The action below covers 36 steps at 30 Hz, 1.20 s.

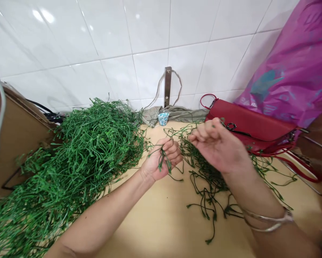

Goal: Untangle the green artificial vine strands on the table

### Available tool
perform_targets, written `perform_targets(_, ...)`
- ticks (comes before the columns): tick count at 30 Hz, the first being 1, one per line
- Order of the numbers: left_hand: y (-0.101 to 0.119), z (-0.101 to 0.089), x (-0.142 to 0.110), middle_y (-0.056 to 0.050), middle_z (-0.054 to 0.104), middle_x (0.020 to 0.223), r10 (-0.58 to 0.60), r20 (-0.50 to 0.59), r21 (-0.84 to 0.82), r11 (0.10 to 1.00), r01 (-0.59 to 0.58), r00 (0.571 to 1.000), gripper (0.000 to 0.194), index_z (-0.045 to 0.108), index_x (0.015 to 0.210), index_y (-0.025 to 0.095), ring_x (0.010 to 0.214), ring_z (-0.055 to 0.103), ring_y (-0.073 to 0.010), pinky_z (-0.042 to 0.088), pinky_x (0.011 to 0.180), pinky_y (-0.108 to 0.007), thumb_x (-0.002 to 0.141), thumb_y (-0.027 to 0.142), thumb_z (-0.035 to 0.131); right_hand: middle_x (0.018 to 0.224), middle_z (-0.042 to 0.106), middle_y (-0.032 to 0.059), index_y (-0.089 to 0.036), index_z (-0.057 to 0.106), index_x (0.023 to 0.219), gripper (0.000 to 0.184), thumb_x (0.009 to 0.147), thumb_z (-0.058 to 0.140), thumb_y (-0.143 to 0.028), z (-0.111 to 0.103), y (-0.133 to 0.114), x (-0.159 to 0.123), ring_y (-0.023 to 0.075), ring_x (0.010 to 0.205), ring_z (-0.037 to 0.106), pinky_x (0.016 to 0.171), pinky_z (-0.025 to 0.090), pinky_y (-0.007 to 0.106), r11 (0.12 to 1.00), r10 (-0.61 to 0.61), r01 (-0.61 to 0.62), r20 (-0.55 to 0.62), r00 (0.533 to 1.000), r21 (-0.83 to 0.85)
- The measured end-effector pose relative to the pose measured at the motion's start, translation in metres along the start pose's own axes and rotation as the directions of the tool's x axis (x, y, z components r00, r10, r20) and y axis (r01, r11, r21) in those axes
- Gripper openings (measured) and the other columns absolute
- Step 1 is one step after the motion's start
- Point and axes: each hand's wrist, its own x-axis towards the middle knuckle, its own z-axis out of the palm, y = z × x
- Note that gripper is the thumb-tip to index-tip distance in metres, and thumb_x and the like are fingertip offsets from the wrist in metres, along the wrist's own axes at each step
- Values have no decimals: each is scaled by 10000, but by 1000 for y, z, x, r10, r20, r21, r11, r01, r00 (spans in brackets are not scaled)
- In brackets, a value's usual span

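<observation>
Your L hand (155, 165) is curled round green stems (162, 157); R hand (217, 145) half-curled, can't tell if holding any. Slack L grip could spill stems onto dark pile (207, 172).

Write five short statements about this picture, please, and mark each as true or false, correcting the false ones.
1. The left hand pinches several green strands. True.
2. A silvery bangle is worn on the same arm as the right hand. True.
3. The right hand has all its fingers stretched out straight. False: they are curled.
4. The larger green heap is at the left of the picture, a red handbag at the right. True.
5. The red handbag sits on top of the larger green heap. False: it is apart from the heap, next to a purple bag.
</observation>
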Motion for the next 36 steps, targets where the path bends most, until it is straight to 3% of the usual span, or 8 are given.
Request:
perform_targets(4, -6, -7, 6, 33, 369, 670, 1, -150, 101, 995, 14, 989, 339, 466, 712, 185, 537, 283, -87, 328, 541, -230, 956, 397, 568, 620, 375, -14, -260, 345, 583, 530, 920, 504, -636, -37, -31, -3, 182, 639, 475, 771, 530, 410, 887, -23, 10, -22, 1000, -462)
perform_targets(7, -14, -13, 8, -2, 488, 778, 43, -200, 208, 978, -1, 979, 228, 593, 833, 175, 636, 418, -104, 392, 609, -240, 912, 389, 607, 651, 582, 73, -259, 548, 595, 494, 876, 533, -664, -70, -36, -9, 271, 713, 588, 791, 485, 495, 372, -129, -24, -77, 989, -928)
perform_targets(9, -18, -16, 8, -12, 531, 842, 113, -145, 333, 941, -59, 983, 199, 666, 920, 170, 716, 474, -111, 423, 673, -240, 876, 364, 667, 711, 654, 140, -252, 614, 623, 450, 893, 537, -604, -80, -35, -12, 358, 839, 629, 866, 441, 571, 47, -278, -5, -18, 960, -999)
perform_targets(11, -20, -19, 8, -10, 552, 867, 181, -71, 471, 873, -127, 981, 252, 715, 1034, 178, 771, 495, -112, 432, 723, -234, 863, 362, 717, 826, 715, 167, -239, 667, 704, 357, 914, 542, -500, -75, -33, -15, 383, 952, 641, 945, 414, 592, -43, -353, 59, 70, 933, -997)
perform_targets(18, -23, -24, 8, -14, 598, 865, 286, -39, 648, 736, -193, 958, 316, 703, 989, 166, 811, 545, -120, 492, 805, -255, 828, 427, 778, 1047, 775, 85, -218, 750, 988, 238, 940, 554, -345, -15, -20, -16, 263, 983, 691, 894, 496, 400, 275, -110, 163, 137, 984, -947)
perform_targets(23, -26, -28, 12, -21, 657, 866, 304, -47, 654, 729, -201, 952, 332, 672, 919, 160, 804, 581, -126, 492, 805, -267, 746, 391, 836, 1111, 787, 61, -223, 745, 1041, 242, 903, 547, -209, -9, 8, -11, 215, 997, 710, 883, 499, 329, 427, 34, 101, 128, 991, -898)
perform_targets(29, -27, -32, 14, -13, 669, 845, 328, -80, 705, 686, -179, 941, 301, 713, 1023, 162, 770, 572, -116, 474, 746, -241, 776, 320, 777, 711, 701, 7, -218, 668, 747, 161, 877, 574, -237, -16, 13, -4, 162, 645, 568, 615, 393, 279, 395, 41, 99, 125, 991, -913)
perform_targets(36, -29, -36, 15, -39, 713, 930, 387, -66, 754, 623, -208, 920, 283, 704, 1032, 166, 857, 632, -141, 505, 854, -264, 779, 278, 764, 759, 700, 15, -213, 710, 861, 145, 821, 614, -314, -17, 9, -5, 175, 691, 590, 650, 448, 287, 489, 147, 82, 174, 974, -869)
